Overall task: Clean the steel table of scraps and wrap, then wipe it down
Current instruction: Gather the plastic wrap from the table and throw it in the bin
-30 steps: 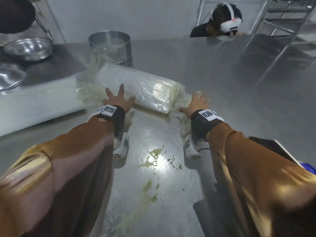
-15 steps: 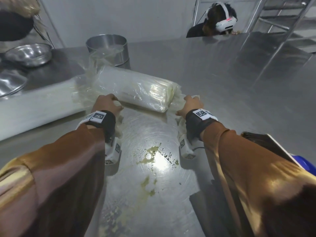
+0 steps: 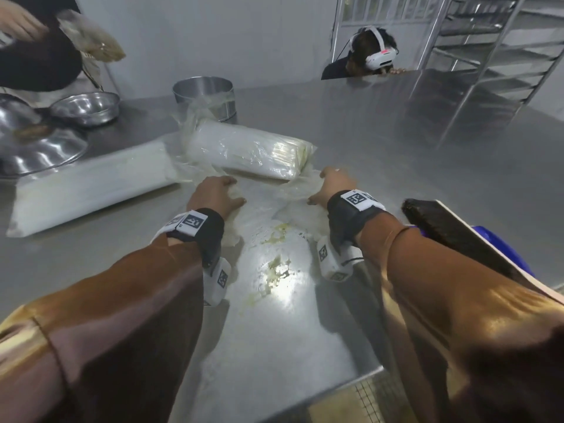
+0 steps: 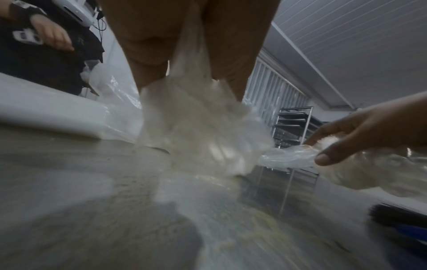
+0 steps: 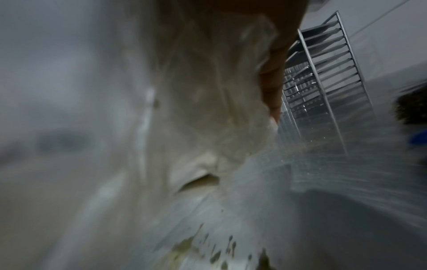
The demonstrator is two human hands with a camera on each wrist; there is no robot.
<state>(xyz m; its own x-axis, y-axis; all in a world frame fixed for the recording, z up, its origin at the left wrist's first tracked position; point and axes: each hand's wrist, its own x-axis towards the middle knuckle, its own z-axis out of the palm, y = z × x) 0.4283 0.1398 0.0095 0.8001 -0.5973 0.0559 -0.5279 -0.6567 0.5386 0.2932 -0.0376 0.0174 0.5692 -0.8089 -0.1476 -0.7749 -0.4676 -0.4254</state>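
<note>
A sheet of thin clear plastic wrap [image 3: 262, 206] lies crumpled on the steel table [image 3: 396, 166] between my two hands. My left hand [image 3: 215, 193] grips a bunch of it; the left wrist view shows the wrap [image 4: 198, 131] gathered under my curled fingers [image 4: 148, 45]. My right hand [image 3: 332, 186] grips the other end, and its wrist view shows the wrap [image 5: 208, 109] hanging from the fingers [image 5: 272, 87]. Yellowish scraps [image 3: 276, 264] smear the steel just behind my hands. A wrapped white roll [image 3: 247, 151] lies just beyond the hands.
A long flat white pack [image 3: 91, 184] lies at the left. A steel pot [image 3: 204, 93] and steel bowls [image 3: 84, 106] stand behind. Another person's hand [image 3: 18, 22] holds a bag at top left. A dark brush [image 3: 451, 233] sits at right. A person in a headset [image 3: 375, 53] sits beyond the table.
My left fingers went from spread flat against the roll to curled on the wrap. Both hands have drawn back toward me, pulling the wrap off the roll's near side.
</note>
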